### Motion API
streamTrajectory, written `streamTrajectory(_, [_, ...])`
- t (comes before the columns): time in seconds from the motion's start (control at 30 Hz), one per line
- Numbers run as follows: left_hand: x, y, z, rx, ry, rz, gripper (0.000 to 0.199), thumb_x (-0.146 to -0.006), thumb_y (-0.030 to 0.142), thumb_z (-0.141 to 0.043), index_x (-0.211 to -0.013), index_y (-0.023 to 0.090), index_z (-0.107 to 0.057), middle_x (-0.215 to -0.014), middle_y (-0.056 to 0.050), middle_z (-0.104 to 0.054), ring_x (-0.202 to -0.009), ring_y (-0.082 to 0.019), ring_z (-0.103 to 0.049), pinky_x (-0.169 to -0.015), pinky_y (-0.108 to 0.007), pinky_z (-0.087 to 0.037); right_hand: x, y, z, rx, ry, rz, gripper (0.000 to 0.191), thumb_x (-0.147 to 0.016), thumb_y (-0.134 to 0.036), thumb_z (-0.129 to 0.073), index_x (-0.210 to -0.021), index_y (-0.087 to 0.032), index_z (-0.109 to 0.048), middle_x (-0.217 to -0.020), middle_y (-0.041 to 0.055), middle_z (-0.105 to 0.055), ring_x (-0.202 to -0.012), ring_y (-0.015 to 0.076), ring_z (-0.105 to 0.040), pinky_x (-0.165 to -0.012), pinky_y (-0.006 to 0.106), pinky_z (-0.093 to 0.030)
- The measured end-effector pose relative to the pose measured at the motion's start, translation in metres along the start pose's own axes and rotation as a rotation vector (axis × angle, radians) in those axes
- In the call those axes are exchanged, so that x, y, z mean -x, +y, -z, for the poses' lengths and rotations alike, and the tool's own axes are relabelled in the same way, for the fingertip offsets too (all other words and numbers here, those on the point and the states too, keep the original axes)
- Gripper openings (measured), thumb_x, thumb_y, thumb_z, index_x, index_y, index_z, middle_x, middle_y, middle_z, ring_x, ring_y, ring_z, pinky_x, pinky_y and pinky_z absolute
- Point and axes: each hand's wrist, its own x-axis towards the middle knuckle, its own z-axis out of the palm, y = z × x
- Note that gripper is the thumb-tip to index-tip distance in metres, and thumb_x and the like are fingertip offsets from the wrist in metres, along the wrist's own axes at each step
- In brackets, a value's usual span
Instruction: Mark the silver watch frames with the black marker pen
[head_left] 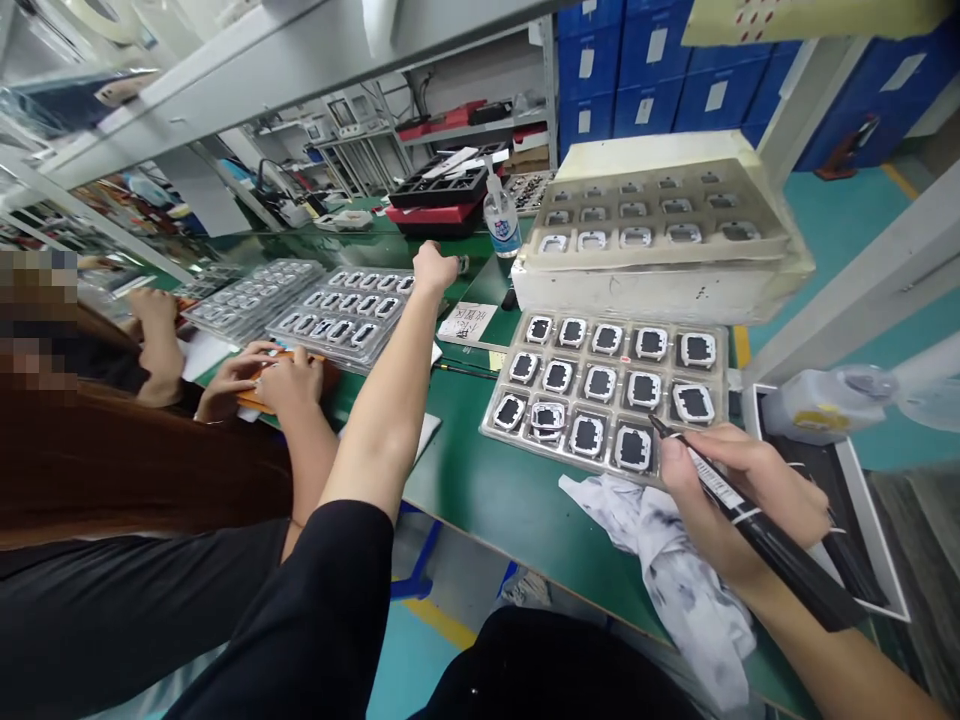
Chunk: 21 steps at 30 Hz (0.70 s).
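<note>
My right hand (739, 490) grips a black marker pen (750, 520) with a white barcode label. Its tip points at the near right corner of a clear plastic tray (491, 425). Silver-framed square parts with dark centres, such as this framed part (634, 448), sit in the tray's pockets. In one front pocket the framed part (547, 418) looks doubled or stacked. My left hand (435, 268) is stretched far across the bench with its fingers curled closed. A small greyish piece (463, 265) shows beside its fingertips; whether it is held I cannot tell.
Behind the tray, a white foam box (600, 290) bears another filled tray (660, 255). More trays (341, 315) lie leftward, near a co-worker's hands (289, 385) on an orange object. A pump bottle (501, 215), a crumpled cloth (645, 550) and a grey bottle (821, 400) stand around.
</note>
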Motion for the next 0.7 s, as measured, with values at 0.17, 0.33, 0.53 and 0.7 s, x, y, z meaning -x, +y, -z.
streamTrajectory(0.17, [0.073,0.009,0.012,0.045,0.009,-0.114,0.026,-0.093,0.021,-0.061,-0.112,0.01,-0.074,-0.104,-0.013,-0.078,-0.095,-0.021,-0.073,-0.094,-0.032,-0.054,-0.002,0.0,0.0,-0.048,-0.024,0.011,0.029,-0.081,-0.005,-0.083,-0.103,-0.021,-0.074,-0.082,0.0033,-0.075,-0.06,0.0216,-0.07,-0.051,0.032,-0.059])
streamTrajectory(0.33, [0.177,0.045,0.044,0.03,-0.545,-0.468,0.028,-0.091,0.044,-0.072,-0.096,0.017,-0.08,-0.082,-0.005,-0.077,-0.076,-0.019,-0.068,-0.072,-0.029,-0.05,0.008,-0.004,0.002,0.022,-0.028,-0.097,0.025,-0.084,-0.013,-0.085,-0.104,-0.022,-0.073,-0.087,0.0012,-0.076,-0.07,0.0214,-0.074,-0.063,0.033,-0.064])
streamTrajectory(0.53, [0.221,0.057,0.034,-0.129,-0.7,-0.654,0.029,-0.089,0.048,-0.078,-0.094,0.02,-0.077,-0.077,-0.002,-0.067,-0.07,-0.018,-0.058,-0.067,-0.03,-0.039,0.01,-0.008,0.003,-0.001,-0.063,-0.124,0.024,-0.085,-0.014,-0.085,-0.102,-0.023,-0.071,-0.087,0.0018,-0.076,-0.075,0.0226,-0.076,-0.06,0.033,-0.062])
streamTrajectory(0.7, [0.232,0.049,0.017,-0.228,-0.77,-0.744,0.041,-0.083,0.05,-0.086,-0.107,0.02,-0.071,-0.104,-0.007,-0.068,-0.094,-0.025,-0.062,-0.078,-0.033,-0.043,0.008,-0.009,0.003,-0.043,-0.067,-0.109,0.027,-0.083,-0.009,-0.084,-0.103,-0.022,-0.07,-0.087,0.0009,-0.075,-0.072,0.021,-0.074,-0.061,0.033,-0.061])
